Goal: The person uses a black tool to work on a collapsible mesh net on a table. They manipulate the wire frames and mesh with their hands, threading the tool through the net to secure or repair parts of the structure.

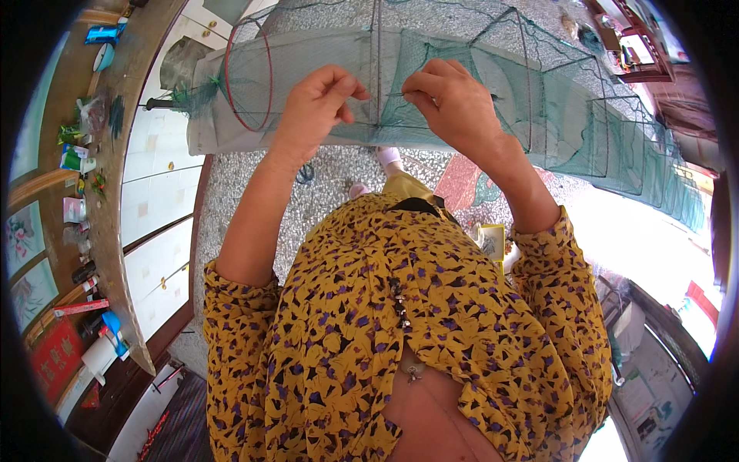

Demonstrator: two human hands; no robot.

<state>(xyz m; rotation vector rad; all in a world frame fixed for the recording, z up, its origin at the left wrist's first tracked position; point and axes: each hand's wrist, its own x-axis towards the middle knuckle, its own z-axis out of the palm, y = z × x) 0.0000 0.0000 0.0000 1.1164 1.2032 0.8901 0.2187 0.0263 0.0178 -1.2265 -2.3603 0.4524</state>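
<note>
A long green mesh net cage (pixel 573 108) with dark frame bars stretches in front of me over a pale flat surface (pixel 208 138). Above its near part I hold up both hands, a short gap apart. My left hand (pixel 319 104) has its fingers curled, thumb and forefinger close together. The fingers of my right hand (pixel 450 100) are pinched, tips turned toward the left hand. Anything in either pinch is too fine to make out. A dark upright bar (pixel 377 61) of the cage shows between the hands. To the left, a red hoop (pixel 269 77) rings the mesh.
At the left stand white cabinets (pixel 158 142) under a wooden ledge (pixel 127 231) crowded with small items. A yellow-edged box (pixel 491 242) is on the speckled floor (pixel 239 200) to my right. Dark red wooden furniture (pixel 647 73) stands at the far right.
</note>
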